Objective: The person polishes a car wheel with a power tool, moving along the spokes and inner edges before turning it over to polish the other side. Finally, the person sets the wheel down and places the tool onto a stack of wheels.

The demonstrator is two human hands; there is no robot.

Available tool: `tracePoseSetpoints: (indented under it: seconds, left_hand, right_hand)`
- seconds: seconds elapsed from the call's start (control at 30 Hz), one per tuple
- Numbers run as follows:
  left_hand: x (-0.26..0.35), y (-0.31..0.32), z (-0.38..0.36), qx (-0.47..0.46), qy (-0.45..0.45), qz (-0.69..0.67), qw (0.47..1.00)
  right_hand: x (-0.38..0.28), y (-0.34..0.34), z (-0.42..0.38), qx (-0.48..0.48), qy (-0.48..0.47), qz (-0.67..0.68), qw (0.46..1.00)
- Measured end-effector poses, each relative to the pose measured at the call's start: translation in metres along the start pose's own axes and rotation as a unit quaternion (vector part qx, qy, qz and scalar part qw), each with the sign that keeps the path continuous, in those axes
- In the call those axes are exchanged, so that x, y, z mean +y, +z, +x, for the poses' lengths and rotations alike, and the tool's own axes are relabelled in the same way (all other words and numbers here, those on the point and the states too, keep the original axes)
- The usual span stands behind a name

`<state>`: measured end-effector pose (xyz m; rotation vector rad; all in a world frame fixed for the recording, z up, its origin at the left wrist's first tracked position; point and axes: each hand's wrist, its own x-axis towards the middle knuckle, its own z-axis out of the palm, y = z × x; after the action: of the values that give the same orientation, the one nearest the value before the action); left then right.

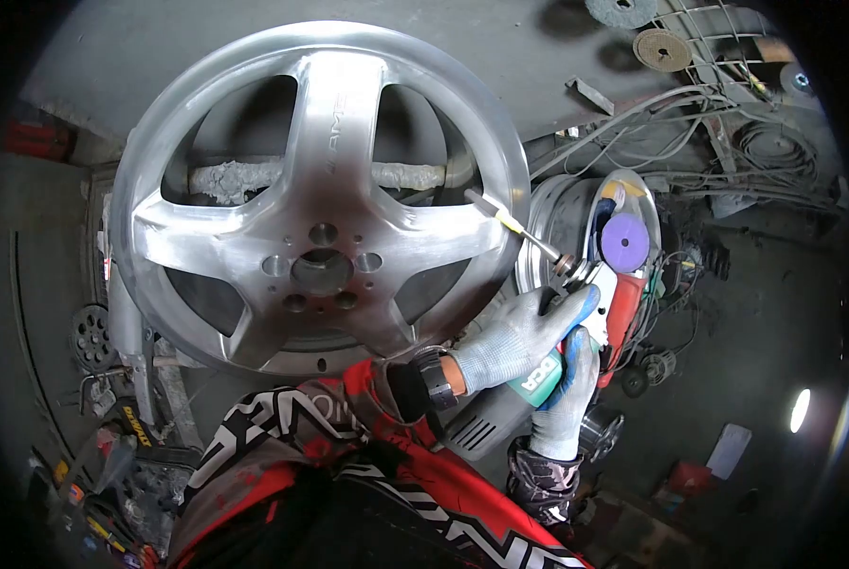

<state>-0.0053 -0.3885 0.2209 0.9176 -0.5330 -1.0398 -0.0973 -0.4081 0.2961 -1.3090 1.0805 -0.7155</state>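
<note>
My gloved left hand [511, 339] wraps around the pale gear head of a green and grey DCA power grinder [486, 417]. Lower down, my right hand [566, 396] is closed around the grinder's body. A thin steel shaft [540, 248] runs from the gear head up and left, with a yellow band and a narrow grey tip [486, 205]. The tip overlaps the right spoke of a large bare-metal alloy wheel [325, 228], near its outer rim. This five-spoke wheel faces me, with AMG lettering on its top spoke.
A red tool [623, 308] and a purple disc [624, 242] sit right beside the grinder, in front of another wheel [545, 204]. Cables [633, 119] and a wire rack [718, 38] with abrasive discs are at upper right. Assorted tools [102, 503] crowd the lower left.
</note>
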Motion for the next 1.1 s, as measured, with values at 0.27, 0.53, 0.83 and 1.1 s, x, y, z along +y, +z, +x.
tracePoseSetpoints:
  seconds: [0.27, 0.53, 0.83, 1.1]
  left_hand:
    - [0.011, -0.008, 0.003, -0.067, 0.018, 0.014, 0.997]
    - [0.034, -0.015, -0.013, -0.037, -0.129, -0.005, 0.991]
    - [0.008, -0.011, -0.008, -0.088, 0.171, 0.295, 0.936]
    - [0.009, -0.010, -0.011, -0.089, 0.183, 0.364, 0.909]
  right_hand:
    - [0.008, -0.008, -0.007, 0.024, 0.013, 0.079, 0.996]
    - [0.004, 0.009, -0.019, 0.027, 0.027, 0.042, 0.998]
    - [-0.006, 0.011, -0.013, 0.046, 0.029, 0.027, 0.998]
    - [-0.011, 0.018, -0.014, 0.083, 0.030, 0.025, 0.996]
